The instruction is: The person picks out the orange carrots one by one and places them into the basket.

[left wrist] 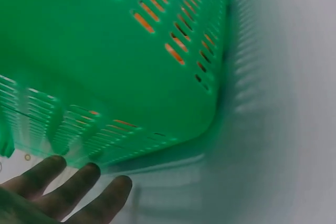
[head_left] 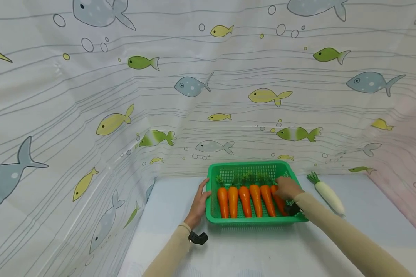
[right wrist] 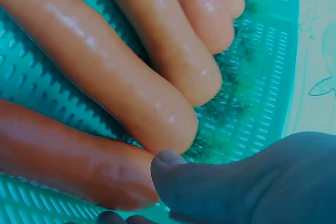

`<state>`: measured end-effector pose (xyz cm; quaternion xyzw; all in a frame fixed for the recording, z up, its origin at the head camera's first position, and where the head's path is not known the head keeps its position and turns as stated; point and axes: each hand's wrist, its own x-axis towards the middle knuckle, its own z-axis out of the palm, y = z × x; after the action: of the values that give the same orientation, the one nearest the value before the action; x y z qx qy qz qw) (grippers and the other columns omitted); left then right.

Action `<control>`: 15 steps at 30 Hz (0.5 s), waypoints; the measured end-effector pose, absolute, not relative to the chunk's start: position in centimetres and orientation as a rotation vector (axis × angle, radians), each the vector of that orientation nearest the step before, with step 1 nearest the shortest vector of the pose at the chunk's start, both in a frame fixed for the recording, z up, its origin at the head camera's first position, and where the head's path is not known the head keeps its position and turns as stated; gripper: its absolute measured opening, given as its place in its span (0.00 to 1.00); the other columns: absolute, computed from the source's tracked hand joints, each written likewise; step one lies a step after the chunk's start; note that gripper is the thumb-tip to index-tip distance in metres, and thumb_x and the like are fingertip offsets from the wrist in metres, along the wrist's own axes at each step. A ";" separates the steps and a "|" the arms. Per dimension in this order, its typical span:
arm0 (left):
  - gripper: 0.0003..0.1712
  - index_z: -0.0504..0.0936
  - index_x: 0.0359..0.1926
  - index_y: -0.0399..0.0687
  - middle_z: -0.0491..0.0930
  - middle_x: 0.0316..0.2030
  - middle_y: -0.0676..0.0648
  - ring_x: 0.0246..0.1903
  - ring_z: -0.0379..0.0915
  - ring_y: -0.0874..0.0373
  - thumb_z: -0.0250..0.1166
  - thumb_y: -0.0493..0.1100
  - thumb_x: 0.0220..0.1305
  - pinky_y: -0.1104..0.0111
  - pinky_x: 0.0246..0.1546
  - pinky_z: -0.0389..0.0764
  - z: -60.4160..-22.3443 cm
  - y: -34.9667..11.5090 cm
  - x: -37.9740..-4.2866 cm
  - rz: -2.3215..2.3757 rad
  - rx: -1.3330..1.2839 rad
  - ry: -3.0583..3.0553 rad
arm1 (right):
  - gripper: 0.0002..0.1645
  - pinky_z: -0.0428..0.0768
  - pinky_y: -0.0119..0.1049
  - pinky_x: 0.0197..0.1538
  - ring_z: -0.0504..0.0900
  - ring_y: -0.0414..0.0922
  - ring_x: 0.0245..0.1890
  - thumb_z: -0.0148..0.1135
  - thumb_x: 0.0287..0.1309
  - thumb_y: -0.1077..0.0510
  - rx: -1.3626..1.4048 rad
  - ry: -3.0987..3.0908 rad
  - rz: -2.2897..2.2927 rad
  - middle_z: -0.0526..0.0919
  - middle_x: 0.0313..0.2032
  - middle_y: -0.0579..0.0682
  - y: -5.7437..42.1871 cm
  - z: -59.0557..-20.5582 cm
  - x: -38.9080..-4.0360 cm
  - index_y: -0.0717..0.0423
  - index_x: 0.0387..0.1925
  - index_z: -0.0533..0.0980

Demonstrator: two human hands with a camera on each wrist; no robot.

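Note:
A green plastic basket (head_left: 258, 220) holds several orange carrots (head_left: 244, 200) lying side by side, their leafy tops toward the back wall. Along the basket's left side, my left hand (head_left: 197, 206) touches the rim. In the left wrist view its extended fingers (left wrist: 73, 190) lie close along the outside of the slotted wall. My right hand (head_left: 288, 188) reaches inside at the right end and grips the rightmost carrot (right wrist: 79, 156) near its leafy end. In the right wrist view the thumb shows on the carrot's upper side, while the other fingers are mostly hidden beneath it.
A white radish (head_left: 330, 196) with green leaves lies on the white table (head_left: 249, 254) to the right of the basket. Behind and at the sides hangs a fish-patterned sheet (head_left: 194, 127).

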<state>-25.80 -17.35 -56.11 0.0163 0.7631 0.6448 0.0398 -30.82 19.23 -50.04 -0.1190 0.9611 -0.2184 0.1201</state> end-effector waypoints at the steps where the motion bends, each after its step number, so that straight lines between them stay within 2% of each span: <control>1: 0.34 0.53 0.85 0.68 0.52 0.84 0.42 0.67 0.69 0.43 0.47 0.52 0.83 0.46 0.65 0.74 -55.9 -17.5 -25.9 1.970 0.048 2.334 | 0.36 0.84 0.46 0.39 0.85 0.58 0.39 0.60 0.60 0.68 -0.342 2.786 -0.652 0.73 0.66 0.80 19.3 -49.7 -30.8 0.82 0.68 0.67; 4: 0.34 0.53 0.85 0.68 0.62 0.78 0.39 0.54 0.78 0.46 0.47 0.54 0.84 0.57 0.49 0.83 -55.5 -18.1 -26.0 1.947 0.040 2.317 | 0.34 0.81 0.41 0.34 0.84 0.53 0.35 0.60 0.65 0.66 -0.367 2.747 -0.671 0.74 0.65 0.80 19.6 -48.9 -30.7 0.81 0.68 0.68; 6: 0.34 0.53 0.84 0.70 0.71 0.72 0.37 0.51 0.82 0.46 0.47 0.55 0.83 0.59 0.44 0.85 -55.3 -18.5 -26.1 1.926 0.032 2.310 | 0.32 0.83 0.40 0.33 0.87 0.52 0.36 0.62 0.67 0.65 -0.385 2.722 -0.715 0.77 0.62 0.79 19.8 -48.4 -30.6 0.80 0.68 0.69; 8: 0.34 0.52 0.84 0.70 0.75 0.69 0.35 0.53 0.83 0.45 0.48 0.56 0.83 0.57 0.45 0.87 -55.2 -19.0 -26.3 1.910 0.029 2.311 | 0.31 0.87 0.41 0.35 0.89 0.55 0.40 0.64 0.69 0.64 -0.434 2.696 -0.772 0.80 0.58 0.78 20.4 -48.0 -30.5 0.81 0.66 0.71; 10: 0.35 0.52 0.85 0.69 0.75 0.69 0.34 0.57 0.83 0.41 0.48 0.57 0.83 0.52 0.48 0.88 -54.9 -19.7 -26.4 1.901 0.030 2.321 | 0.30 0.90 0.44 0.38 0.91 0.59 0.42 0.64 0.69 0.65 -0.441 2.637 -0.891 0.82 0.56 0.78 21.1 -47.6 -30.4 0.80 0.66 0.71; 15: 0.35 0.53 0.84 0.69 0.65 0.78 0.34 0.68 0.75 0.32 0.50 0.59 0.82 0.40 0.57 0.83 -53.4 -22.0 -26.9 1.930 -0.007 2.345 | 0.28 0.91 0.48 0.44 0.89 0.64 0.50 0.62 0.73 0.65 -0.474 2.480 -1.152 0.80 0.60 0.77 23.3 -46.5 -30.4 0.78 0.68 0.70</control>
<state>-26.93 -21.99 -53.37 -0.0022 0.7711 0.6346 0.0524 -30.42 23.29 -46.47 -0.1678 0.8787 -0.4081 0.1821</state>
